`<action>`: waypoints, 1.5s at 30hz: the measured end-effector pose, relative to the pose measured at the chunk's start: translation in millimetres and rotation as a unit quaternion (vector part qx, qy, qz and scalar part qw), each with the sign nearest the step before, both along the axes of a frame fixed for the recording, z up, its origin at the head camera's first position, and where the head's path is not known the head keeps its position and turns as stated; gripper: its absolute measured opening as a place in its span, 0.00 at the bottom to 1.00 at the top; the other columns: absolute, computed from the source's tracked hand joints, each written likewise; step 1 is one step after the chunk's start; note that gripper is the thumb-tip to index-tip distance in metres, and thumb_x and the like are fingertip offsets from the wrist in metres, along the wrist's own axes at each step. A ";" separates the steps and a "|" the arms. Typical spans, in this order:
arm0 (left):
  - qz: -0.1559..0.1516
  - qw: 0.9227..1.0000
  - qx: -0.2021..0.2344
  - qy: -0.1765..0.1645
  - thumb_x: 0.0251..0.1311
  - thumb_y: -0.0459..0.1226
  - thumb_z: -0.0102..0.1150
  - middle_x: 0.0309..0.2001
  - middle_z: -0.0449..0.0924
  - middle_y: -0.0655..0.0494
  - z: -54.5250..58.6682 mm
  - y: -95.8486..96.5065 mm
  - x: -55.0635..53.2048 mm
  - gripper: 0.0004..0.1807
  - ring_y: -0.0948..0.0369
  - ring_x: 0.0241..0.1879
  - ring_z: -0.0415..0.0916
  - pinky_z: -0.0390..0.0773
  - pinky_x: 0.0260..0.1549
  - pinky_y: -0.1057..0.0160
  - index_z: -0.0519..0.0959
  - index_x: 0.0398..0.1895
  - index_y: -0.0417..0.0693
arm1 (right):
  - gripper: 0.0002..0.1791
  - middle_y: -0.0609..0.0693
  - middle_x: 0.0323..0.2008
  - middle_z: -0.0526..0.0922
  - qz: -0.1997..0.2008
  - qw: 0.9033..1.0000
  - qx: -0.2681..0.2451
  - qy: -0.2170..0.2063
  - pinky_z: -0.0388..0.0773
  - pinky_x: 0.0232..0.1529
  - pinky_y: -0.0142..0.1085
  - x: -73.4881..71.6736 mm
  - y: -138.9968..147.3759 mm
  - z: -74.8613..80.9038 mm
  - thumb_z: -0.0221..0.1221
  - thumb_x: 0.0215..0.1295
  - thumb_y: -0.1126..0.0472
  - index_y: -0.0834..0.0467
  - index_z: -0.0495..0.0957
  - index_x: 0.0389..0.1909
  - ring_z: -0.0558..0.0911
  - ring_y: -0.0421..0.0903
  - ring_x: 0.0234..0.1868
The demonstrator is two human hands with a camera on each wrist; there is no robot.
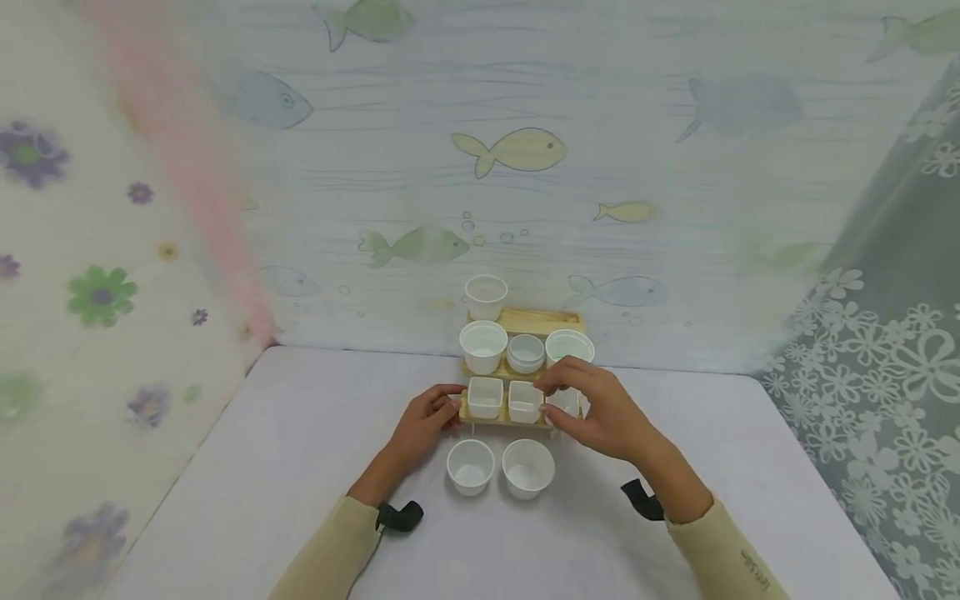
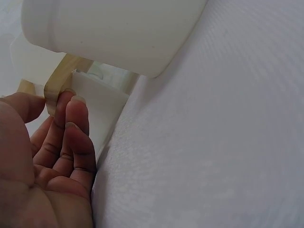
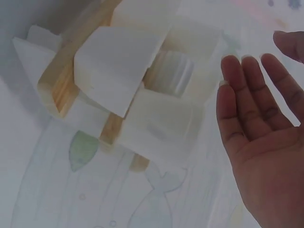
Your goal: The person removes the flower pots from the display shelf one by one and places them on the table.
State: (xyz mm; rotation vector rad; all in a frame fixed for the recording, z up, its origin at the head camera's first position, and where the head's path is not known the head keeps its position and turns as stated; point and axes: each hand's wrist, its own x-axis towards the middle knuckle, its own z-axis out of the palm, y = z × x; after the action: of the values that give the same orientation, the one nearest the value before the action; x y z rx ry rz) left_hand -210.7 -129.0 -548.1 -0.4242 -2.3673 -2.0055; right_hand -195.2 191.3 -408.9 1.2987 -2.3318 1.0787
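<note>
A tiered wooden rack (image 1: 551, 322) stands at the back of the table. My left hand (image 1: 423, 421) pinches the left end of its lowest wooden shelf (image 2: 57, 85) between thumb and fingers. White square cups (image 1: 485, 398) line that shelf. Over the right side of the shelf is my right hand (image 1: 600, 408), its fingers extended and thumb apart, beside the middle square cup (image 1: 525, 402); it partly hides the right cup (image 1: 566, 402). In the right wrist view the palm shows with nothing in it, and the fingers (image 3: 232, 71) are apart from the cups.
Two round white cups (image 1: 471, 468) (image 1: 528, 469) stand on the white tabletop (image 1: 300, 467) in front of the rack. Round cups (image 1: 483, 348) occupy the middle shelf, with another cup (image 1: 486, 297) on top. A fish-patterned curtain (image 1: 337, 200) hangs behind.
</note>
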 end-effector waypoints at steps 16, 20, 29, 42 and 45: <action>0.002 1.000 0.000 -0.008 0.81 0.38 0.55 0.37 0.84 0.41 -1.7 0.7 0.6 0.17 0.55 0.36 0.82 0.82 0.38 0.64 0.78 0.67 0.45 | 0.23 0.51 0.55 0.81 -0.050 0.998 0.013 0.039 0.81 0.52 0.45 -25.0 -2.5 39.3 0.71 0.63 0.68 0.57 0.79 0.59 0.82 0.49 0.52; 0.003 1.000 -0.004 -0.008 0.80 0.37 0.55 0.37 0.84 0.42 -1.3 0.6 1.5 0.17 0.55 0.36 0.82 0.82 0.37 0.64 0.78 0.67 0.45 | 0.21 0.54 0.54 0.80 -0.069 0.996 0.003 0.062 0.83 0.49 0.49 -31.1 -6.8 44.4 0.69 0.64 0.69 0.60 0.79 0.58 0.83 0.50 0.50; -0.002 1.000 0.001 -0.003 0.80 0.37 0.55 0.36 0.84 0.46 -1.7 0.2 -0.4 0.18 0.57 0.36 0.83 0.83 0.37 0.63 0.77 0.67 0.42 | 0.18 0.53 0.52 0.79 -0.087 0.995 0.012 0.055 0.84 0.49 0.47 -40.5 -15.8 57.8 0.68 0.67 0.67 0.60 0.79 0.56 0.84 0.50 0.47; -0.009 1.000 0.002 0.002 0.81 0.38 0.54 0.37 0.84 0.44 -1.8 0.1 -1.3 0.17 0.56 0.37 0.82 0.82 0.39 0.63 0.77 0.67 0.43 | 0.19 0.54 0.51 0.79 -0.078 0.995 0.063 0.019 0.84 0.50 0.48 -50.3 -20.7 66.5 0.69 0.69 0.62 0.57 0.79 0.58 0.84 0.51 0.47; -0.003 1.000 0.002 -0.001 0.81 0.38 0.55 0.36 0.84 0.45 -1.4 -0.4 -0.7 0.17 0.56 0.37 0.83 0.82 0.39 0.63 0.78 0.67 0.44 | 0.19 0.54 0.52 0.79 -0.071 0.995 0.074 0.020 0.84 0.49 0.51 -54.8 -22.2 68.9 0.68 0.70 0.62 0.58 0.78 0.59 0.84 0.51 0.47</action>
State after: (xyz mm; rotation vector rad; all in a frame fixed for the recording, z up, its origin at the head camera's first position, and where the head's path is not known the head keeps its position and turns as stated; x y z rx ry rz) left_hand -211.5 -129.4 -549.5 -0.4297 -2.3652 -2.0134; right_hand -250.0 169.1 -340.0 1.1712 -2.4714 0.8421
